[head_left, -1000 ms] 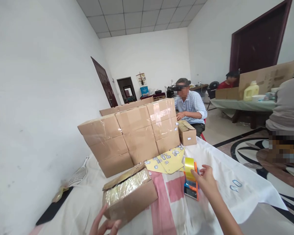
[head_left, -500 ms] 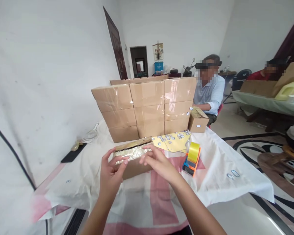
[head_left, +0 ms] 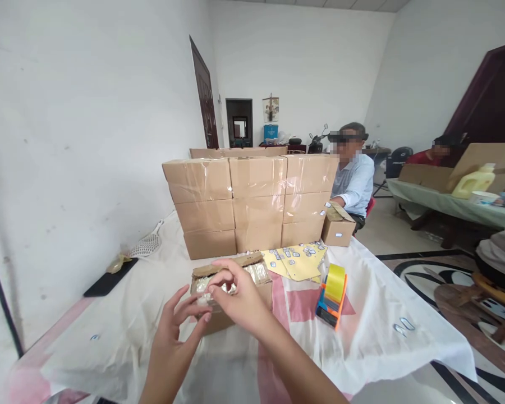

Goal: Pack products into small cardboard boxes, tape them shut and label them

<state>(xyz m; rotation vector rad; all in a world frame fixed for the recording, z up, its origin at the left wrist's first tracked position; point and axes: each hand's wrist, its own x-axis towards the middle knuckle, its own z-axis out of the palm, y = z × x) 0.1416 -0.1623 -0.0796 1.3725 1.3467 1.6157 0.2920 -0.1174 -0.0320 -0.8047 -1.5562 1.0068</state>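
Handling of the box (head_left: 219, 321) at lower centre seems underway; fine fingerwork is called for. Left hand (head_left: 172, 334) spread, apparently empty; right hand (head_left: 240, 293) seemingly pinched, its hold unclear.

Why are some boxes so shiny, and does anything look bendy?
Head view: light glints off clear tape on the stacked boxes and off the nearest box; head view, far right: the dark door leans, probably from lens distortion.

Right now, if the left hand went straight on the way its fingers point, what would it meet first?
For the left hand, most likely the near side of the closest carton; the right hand lies close to that line, though, and this one view leaves depth unclear.
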